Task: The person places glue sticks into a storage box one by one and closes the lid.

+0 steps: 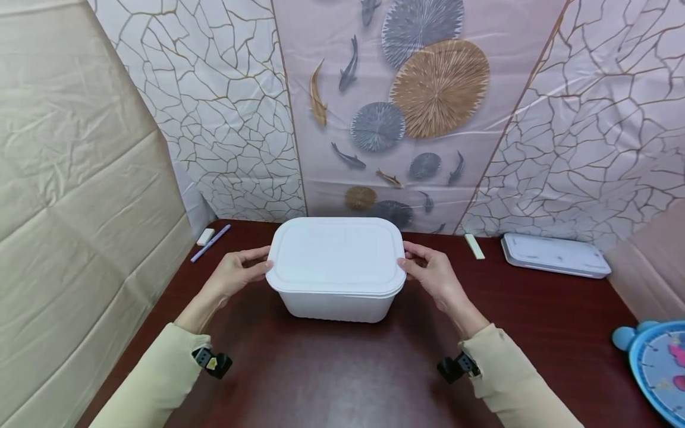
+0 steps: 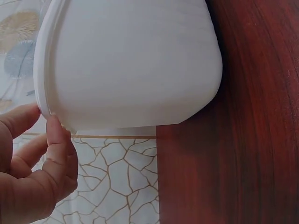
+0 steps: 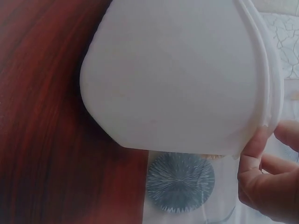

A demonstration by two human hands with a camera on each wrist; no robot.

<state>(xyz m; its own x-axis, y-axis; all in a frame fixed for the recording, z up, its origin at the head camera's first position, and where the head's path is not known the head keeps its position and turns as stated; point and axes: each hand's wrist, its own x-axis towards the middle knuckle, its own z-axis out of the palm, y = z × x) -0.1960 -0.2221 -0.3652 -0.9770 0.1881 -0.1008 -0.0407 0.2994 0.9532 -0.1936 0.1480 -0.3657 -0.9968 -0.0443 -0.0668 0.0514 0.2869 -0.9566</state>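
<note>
A white plastic storage box [image 1: 336,306] stands on the dark red-brown table, its white lid [image 1: 337,252] lying over the top. At the lid's left end my left hand [image 1: 235,274] pinches the edge, thumb above and fingers below the rim. My right hand [image 1: 432,274] pinches the opposite end in the same way. Seen from the left wrist, thumb and fingertips meet the rim near a corner of the box [image 2: 135,65]. From the right wrist, a thin line separates lid edge [image 3: 275,79] and box rim. The box's inside is hidden.
Back left on the table [image 1: 321,368] lie a white eraser-like block [image 1: 206,237] and a purple pen [image 1: 211,243]. Toward the back right are a pale green strip [image 1: 474,246] and a flat white case [image 1: 555,255]. A blue round clock-like object [image 1: 655,362] sits at the right edge.
</note>
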